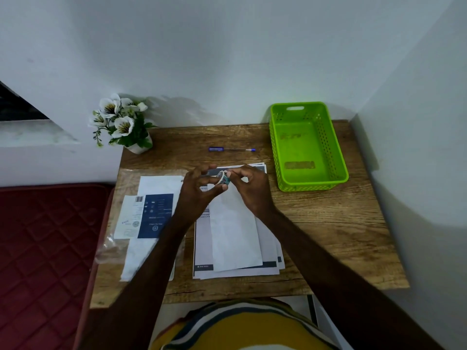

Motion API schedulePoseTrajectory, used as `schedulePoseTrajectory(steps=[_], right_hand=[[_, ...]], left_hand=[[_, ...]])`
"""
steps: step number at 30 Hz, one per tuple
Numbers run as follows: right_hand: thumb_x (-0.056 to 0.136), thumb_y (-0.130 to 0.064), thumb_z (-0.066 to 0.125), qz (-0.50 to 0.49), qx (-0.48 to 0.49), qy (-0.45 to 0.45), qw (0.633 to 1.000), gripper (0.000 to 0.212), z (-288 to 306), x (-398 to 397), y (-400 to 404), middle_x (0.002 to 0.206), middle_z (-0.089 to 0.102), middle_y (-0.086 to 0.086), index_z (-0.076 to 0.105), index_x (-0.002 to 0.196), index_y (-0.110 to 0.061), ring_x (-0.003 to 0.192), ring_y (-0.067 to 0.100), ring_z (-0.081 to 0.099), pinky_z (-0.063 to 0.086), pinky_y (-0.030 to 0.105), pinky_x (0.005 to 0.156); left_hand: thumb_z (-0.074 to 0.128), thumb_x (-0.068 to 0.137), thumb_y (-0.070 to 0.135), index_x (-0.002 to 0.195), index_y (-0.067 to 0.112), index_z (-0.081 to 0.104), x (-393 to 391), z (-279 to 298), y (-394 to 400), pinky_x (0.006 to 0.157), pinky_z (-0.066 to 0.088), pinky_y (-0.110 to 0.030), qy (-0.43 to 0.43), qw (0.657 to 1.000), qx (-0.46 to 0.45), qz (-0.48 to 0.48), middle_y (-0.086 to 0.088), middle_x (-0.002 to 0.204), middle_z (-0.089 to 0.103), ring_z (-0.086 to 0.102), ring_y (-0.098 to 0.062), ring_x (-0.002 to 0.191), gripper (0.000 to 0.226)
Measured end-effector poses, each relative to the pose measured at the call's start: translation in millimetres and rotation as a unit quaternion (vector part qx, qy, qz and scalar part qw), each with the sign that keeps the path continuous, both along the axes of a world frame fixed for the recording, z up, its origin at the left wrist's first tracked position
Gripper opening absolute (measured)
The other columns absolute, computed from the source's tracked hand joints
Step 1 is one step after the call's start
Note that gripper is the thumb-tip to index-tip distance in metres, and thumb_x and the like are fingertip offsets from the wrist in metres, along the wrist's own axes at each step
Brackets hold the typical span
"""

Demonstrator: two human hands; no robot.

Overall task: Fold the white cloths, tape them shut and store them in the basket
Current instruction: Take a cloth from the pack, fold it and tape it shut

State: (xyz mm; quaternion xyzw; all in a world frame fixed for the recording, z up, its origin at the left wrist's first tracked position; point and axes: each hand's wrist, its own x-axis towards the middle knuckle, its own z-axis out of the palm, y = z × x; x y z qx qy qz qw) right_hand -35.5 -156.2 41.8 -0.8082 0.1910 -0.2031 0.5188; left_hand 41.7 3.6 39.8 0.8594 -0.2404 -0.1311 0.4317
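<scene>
Desk (328, 223): wooden, standing against a pale wall.
Fingers: left hand (199, 190) and right hand (250, 188) are both pinching a small tape roll (223, 178).
Under fingers: folded white cloth (235, 238) is lying flat.
Right of fingers: green basket (338, 157) is sitting well apart.

Wooden table (328, 223) (pale walls (227, 46))

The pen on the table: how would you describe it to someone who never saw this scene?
On the wooden table, look toward the far edge by the wall, between the flower pot and the green basket. The pen lies there alone, thin and blue.
</scene>
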Motion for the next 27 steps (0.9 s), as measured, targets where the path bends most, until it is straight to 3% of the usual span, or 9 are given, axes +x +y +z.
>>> schedulePoseTrajectory(steps=[4,6,8,13,16,20,23,27], right_hand=[[0.094,-0.018,0.073,0.000,-0.008,0.024,1.000,0.013,3,2,-1,0.089,0.075,-0.003,0.081,0.100,-0.010,0.083,0.006,0.067,0.055,0.025,0.074],[0.095,-0.017,0.071,0.003,0.043,0.055,0.998,0.012,8,6,-3,0.086,0.074,-0.009,0.081,0.100,-0.011,0.078,0.001,0.067,0.056,0.021,0.066],[0.096,-0.018,0.070,-0.018,0.143,0.102,0.984,0.015,15,11,-5,0.091,0.075,-0.003,0.080,0.102,-0.008,0.077,0.005,0.067,0.056,0.020,0.056],[0.095,-0.019,0.072,-0.113,0.372,0.184,0.903,0.017,26,17,-11,0.095,0.073,0.005,0.074,0.107,-0.007,0.079,0.011,0.063,0.055,0.023,0.051],[0.095,-0.018,0.071,-0.130,0.432,0.178,0.875,0.008,22,12,-12,0.092,0.072,0.004,0.071,0.102,-0.013,0.077,0.011,0.062,0.054,0.023,0.049],[0.095,-0.017,0.071,-0.147,0.473,0.178,0.850,0.003,19,0,-9,0.088,0.072,0.003,0.070,0.093,-0.016,0.076,0.012,0.062,0.055,0.022,0.048],[0.094,-0.018,0.072,-0.159,0.485,0.194,0.837,0.003,17,-5,-8,0.088,0.073,0.003,0.071,0.094,-0.014,0.075,0.011,0.063,0.054,0.022,0.048],[0.094,-0.018,0.072,-0.160,0.500,0.198,0.828,0.009,16,-9,-7,0.089,0.075,0.003,0.071,0.102,-0.012,0.078,0.013,0.065,0.055,0.024,0.050]], left_hand=[[0.077,0.086,0.045,0.118,0.023,0.076,-1,3,0,0.107,0.033,-0.034,0.011,1.000,0.008,0.002,0.013,0.145,0.056,0.041,0.008,0.125,0.039],[0.080,0.085,0.043,0.127,0.022,0.071,0,2,1,0.103,0.034,-0.028,0.027,1.000,0.004,0.006,0.020,0.137,0.054,0.041,0.023,0.114,0.048],[0.079,0.085,0.044,0.128,0.020,0.070,1,0,3,0.098,0.034,-0.019,0.023,1.000,0.006,0.001,0.022,0.135,0.053,0.039,0.029,0.112,0.050],[0.076,0.086,0.054,0.120,0.025,0.075,18,-7,12,0.105,0.044,-0.042,-0.004,0.998,0.054,0.013,0.003,0.142,0.061,0.050,-0.015,0.130,0.044],[0.063,0.088,0.058,0.119,0.024,0.073,37,-10,18,0.104,0.045,-0.049,-0.098,0.988,0.112,0.025,-0.001,0.134,0.066,0.055,-0.024,0.126,0.047],[0.057,0.099,0.038,0.122,0.017,0.071,72,-3,14,0.103,0.043,-0.050,-0.205,0.954,0.215,0.044,-0.012,0.134,0.062,0.050,-0.035,0.128,0.034],[0.058,0.100,0.034,0.117,0.015,0.075,96,3,5,0.104,0.042,-0.051,-0.238,0.932,0.269,0.043,-0.020,0.133,0.060,0.048,-0.042,0.129,0.030],[0.062,0.099,0.028,0.113,0.016,0.076,112,-3,1,0.105,0.037,-0.054,-0.279,0.905,0.320,-0.001,-0.018,0.140,0.058,0.048,-0.042,0.130,0.023]])
